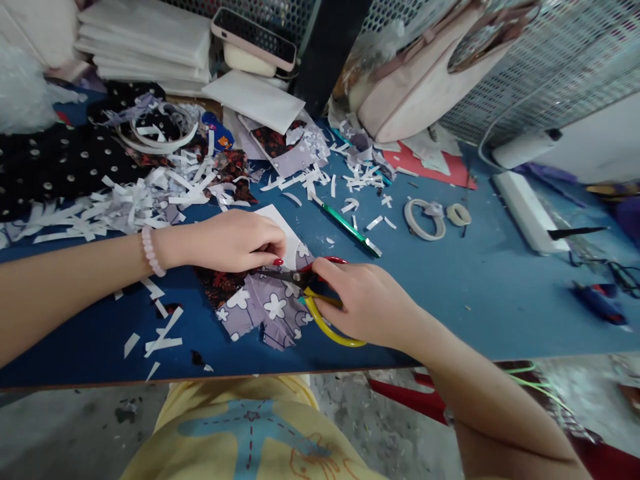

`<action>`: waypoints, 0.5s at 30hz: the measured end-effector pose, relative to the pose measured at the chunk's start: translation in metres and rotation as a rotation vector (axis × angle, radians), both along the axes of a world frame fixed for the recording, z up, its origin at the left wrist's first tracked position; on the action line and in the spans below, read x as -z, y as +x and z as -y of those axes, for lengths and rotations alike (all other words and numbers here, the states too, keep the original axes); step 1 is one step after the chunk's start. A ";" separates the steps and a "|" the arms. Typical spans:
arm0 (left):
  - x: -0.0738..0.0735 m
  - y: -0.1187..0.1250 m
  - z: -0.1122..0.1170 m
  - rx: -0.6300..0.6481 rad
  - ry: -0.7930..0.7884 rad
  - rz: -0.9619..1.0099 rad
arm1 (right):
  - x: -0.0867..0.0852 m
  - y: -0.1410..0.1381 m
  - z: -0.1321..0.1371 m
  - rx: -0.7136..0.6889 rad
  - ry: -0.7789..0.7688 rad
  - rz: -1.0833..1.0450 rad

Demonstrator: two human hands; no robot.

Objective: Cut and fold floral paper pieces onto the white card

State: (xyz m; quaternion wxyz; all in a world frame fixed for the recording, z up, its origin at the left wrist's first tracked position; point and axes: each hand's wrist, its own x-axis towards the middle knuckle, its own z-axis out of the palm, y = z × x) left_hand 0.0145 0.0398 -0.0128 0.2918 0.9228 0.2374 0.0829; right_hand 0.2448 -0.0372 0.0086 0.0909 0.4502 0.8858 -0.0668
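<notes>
My right hand (367, 300) is closed round the handles of a pair of scissors (333, 327), one handle red and one yellow. Their dark blades point left into a piece of lilac fabric (275, 307) with white flowers, near the table's front edge. My left hand (240, 240), with a pink bead bracelet at the wrist, pinches the fabric close to the blade tips. Part of the blades lies hidden under the left fingers. A dark red-patterned fabric piece (219, 287) and a white sheet (279, 230) lie with the lilac fabric.
White paper strips (145, 200) are strewn across the blue table (420, 293). A green pen-like tool (350, 229) and tape rolls (424, 220) lie beyond my hands. Farther back are a phone (255, 37), a paper stack (145, 43), a pink bag (425, 73) and a white power strip (530, 210).
</notes>
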 end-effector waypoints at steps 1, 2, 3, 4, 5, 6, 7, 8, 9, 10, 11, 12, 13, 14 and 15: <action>0.000 0.000 0.000 0.000 -0.002 -0.001 | 0.000 0.000 0.000 0.000 -0.007 0.000; 0.001 0.000 0.000 -0.001 -0.005 -0.001 | 0.001 0.000 0.000 -0.001 -0.011 -0.001; 0.001 0.000 0.000 0.001 -0.007 0.002 | 0.001 0.000 -0.001 -0.003 -0.011 -0.004; 0.001 0.001 0.000 0.004 -0.008 0.007 | 0.001 -0.001 -0.001 -0.006 -0.007 -0.007; 0.001 0.001 0.000 0.006 -0.007 0.013 | 0.002 -0.001 -0.001 -0.011 0.001 -0.011; 0.001 0.001 0.000 0.011 -0.005 0.019 | 0.002 -0.001 -0.001 -0.018 0.010 -0.014; 0.001 0.002 0.000 0.016 -0.001 0.026 | 0.003 -0.001 -0.001 -0.025 0.021 -0.016; 0.001 0.002 0.000 0.021 0.003 0.030 | 0.003 -0.001 -0.002 -0.033 0.031 -0.018; 0.001 0.002 0.000 0.024 0.006 0.032 | 0.003 -0.001 -0.002 -0.041 0.037 -0.020; 0.000 0.002 0.000 0.025 0.007 0.032 | 0.004 -0.001 -0.002 -0.048 0.040 -0.022; -0.001 0.002 0.001 0.024 0.005 0.030 | 0.004 -0.001 -0.002 -0.052 0.040 -0.022; -0.001 0.002 0.001 0.020 0.001 0.025 | 0.004 0.000 -0.002 -0.054 0.037 -0.021; -0.002 0.002 0.001 0.016 -0.005 0.020 | 0.003 0.000 -0.002 -0.054 0.034 -0.019; -0.002 0.002 0.001 0.011 -0.011 0.017 | 0.003 0.000 -0.003 -0.054 0.031 -0.015; -0.003 0.002 0.001 0.009 -0.016 0.017 | 0.003 -0.001 -0.003 -0.052 0.031 -0.011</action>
